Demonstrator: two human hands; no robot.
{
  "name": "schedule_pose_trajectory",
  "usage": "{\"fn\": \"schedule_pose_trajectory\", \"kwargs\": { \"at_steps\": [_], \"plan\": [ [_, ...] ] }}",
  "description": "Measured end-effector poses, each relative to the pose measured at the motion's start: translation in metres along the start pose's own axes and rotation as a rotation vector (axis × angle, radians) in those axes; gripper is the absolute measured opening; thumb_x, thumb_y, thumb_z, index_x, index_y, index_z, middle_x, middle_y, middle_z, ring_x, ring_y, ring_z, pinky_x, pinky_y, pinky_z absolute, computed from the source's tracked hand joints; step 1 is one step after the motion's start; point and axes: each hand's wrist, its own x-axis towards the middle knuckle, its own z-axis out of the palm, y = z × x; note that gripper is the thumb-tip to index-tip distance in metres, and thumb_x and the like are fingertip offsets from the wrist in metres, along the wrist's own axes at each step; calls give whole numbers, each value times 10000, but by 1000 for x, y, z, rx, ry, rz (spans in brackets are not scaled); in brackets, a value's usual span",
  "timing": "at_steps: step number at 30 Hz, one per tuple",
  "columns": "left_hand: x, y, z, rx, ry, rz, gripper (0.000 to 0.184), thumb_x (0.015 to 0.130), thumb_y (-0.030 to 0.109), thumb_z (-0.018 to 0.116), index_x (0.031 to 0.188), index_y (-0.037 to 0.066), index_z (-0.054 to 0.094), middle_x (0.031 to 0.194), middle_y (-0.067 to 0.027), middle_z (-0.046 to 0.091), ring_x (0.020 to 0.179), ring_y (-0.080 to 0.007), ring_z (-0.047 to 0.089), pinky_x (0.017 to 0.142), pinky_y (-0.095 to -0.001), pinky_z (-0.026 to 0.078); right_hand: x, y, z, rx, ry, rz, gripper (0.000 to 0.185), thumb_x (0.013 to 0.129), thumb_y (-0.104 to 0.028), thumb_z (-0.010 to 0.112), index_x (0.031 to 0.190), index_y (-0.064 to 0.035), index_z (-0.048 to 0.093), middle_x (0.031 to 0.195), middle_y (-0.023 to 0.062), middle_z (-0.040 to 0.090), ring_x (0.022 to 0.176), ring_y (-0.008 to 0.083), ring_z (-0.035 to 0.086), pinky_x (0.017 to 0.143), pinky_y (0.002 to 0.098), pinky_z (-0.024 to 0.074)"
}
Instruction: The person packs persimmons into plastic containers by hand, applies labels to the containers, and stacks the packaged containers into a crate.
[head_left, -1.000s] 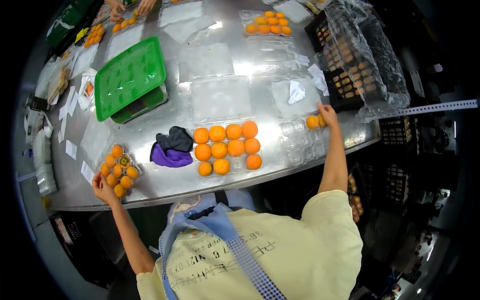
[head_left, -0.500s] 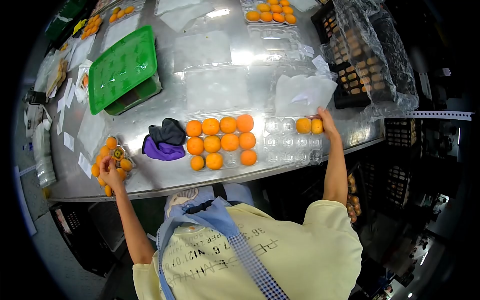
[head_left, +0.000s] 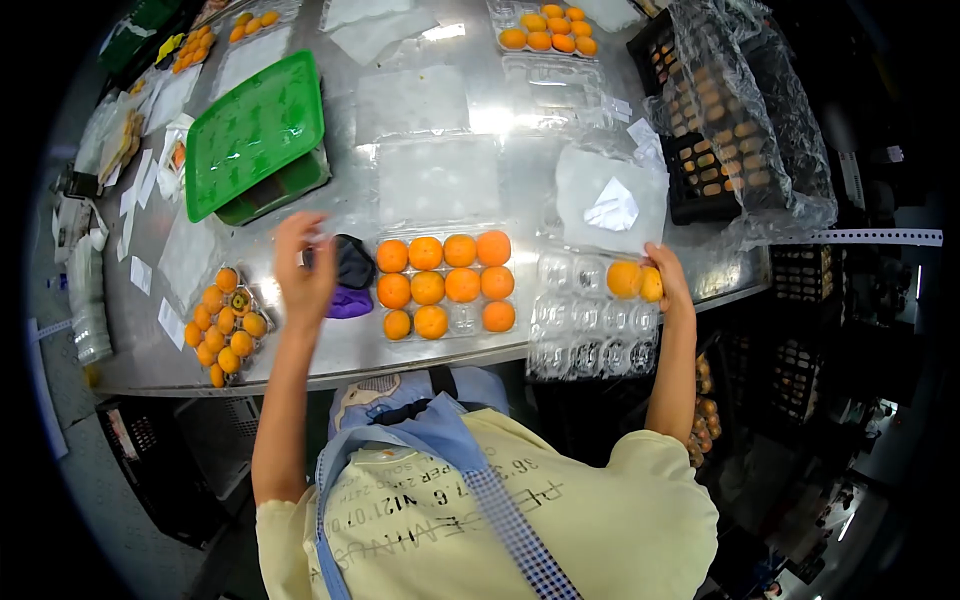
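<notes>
My right hand [head_left: 670, 277] grips the upper right corner of a clear plastic fruit tray [head_left: 588, 312], fingers beside two orange fruits [head_left: 624, 279] in its top row. The rest of that tray's cups hold no fruit, and its near end reaches past the table edge. My left hand [head_left: 305, 272] is raised above the table, slightly blurred, fingers apart with nothing visible in them. Beside it lies a dark grey and purple cloth item [head_left: 352, 264], partly covered by the hand. In the middle, another clear tray [head_left: 464, 320] holds rows of orange fruits [head_left: 428, 288], with one bare cup.
A tray of smaller orange fruits [head_left: 227, 315] sits at the left front. Behind it stands a green-lidded box [head_left: 260, 130]. White sheets [head_left: 612, 185] lie on the metal table [head_left: 350, 362]. Black crates [head_left: 700, 165] under clear plastic film stand at the right.
My left hand has left the fruits at the left and moved right and up. My right hand has drawn the nearly bare tray toward me, over the table edge.
</notes>
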Motion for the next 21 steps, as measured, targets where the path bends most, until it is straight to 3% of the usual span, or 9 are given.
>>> {"fn": "schedule_pose_trajectory", "kwargs": {
  "at_steps": [1,3,4,7,11,14,17,20,21],
  "plan": [
    [10,22,20,-57,-67,113,317,745,-63,633,1044,42,622,1091,-99,595,927,-222,603,707,-289,514,-10,-4,5,-26,-45,-11,241,903,-278,580,1000,-61,541,742,66,610,617,150,578,583,267,484],
    [22,65,55,-18,-298,340,302,762,49,694,1057,79,640,1100,-117,612,991,-294,597,778,-349,513,-35,-11,25,-43,-85,1,240,907,-277,572,1000,-58,544,764,67,611,626,146,578,586,270,485],
    [20,90,75,-54,-502,266,360,758,133,710,1108,108,632,1102,-120,610,1026,-314,584,822,-395,509,-44,-11,35,-49,-106,4,239,910,-277,568,1000,-56,545,774,68,611,630,143,578,587,272,486],
    [-2,118,132,-1,-609,419,401,777,181,689,1165,118,607,1087,-127,614,998,-320,583,811,-409,511,-62,-1,60,-23,-180,-1,212,915,-260,560,978,-57,543,772,72,613,640,145,586,584,278,485],
    [-24,76,188,329,-1114,414,360,805,202,670,1143,94,606,1025,-148,629,832,-331,621,749,-432,518,-73,16,62,-46,-146,-46,185,922,-242,549,963,-61,545,763,71,608,655,154,598,587,275,490],
    [-23,58,196,7,-873,277,330,824,173,653,1127,53,598,986,-172,630,733,-320,638,692,-421,527,-69,40,38,-32,-65,-39,171,922,-240,547,934,-70,543,723,70,600,623,160,593,555,272,486],
    [16,85,181,-328,-605,-118,283,868,155,615,1117,21,592,999,-183,626,730,-289,652,676,-395,532,-88,47,16,94,68,6,159,913,-236,556,885,-80,537,677,67,591,563,164,574,500,277,475],
    [42,98,184,-680,-535,-481,363,904,153,585,1236,16,529,1064,-202,620,747,-267,664,699,-371,540,-99,71,-28,157,200,-64,167,894,-240,578,851,-83,540,666,68,591,557,164,571,485,294,483],
    [43,92,195,-607,-576,-399,444,900,193,596,1285,7,473,1126,-220,589,818,-284,655,750,-374,531,-108,75,-38,174,258,-68,164,892,-239,578,858,-83,543,673,66,589,563,165,572,485,297,483]
  ]
}}
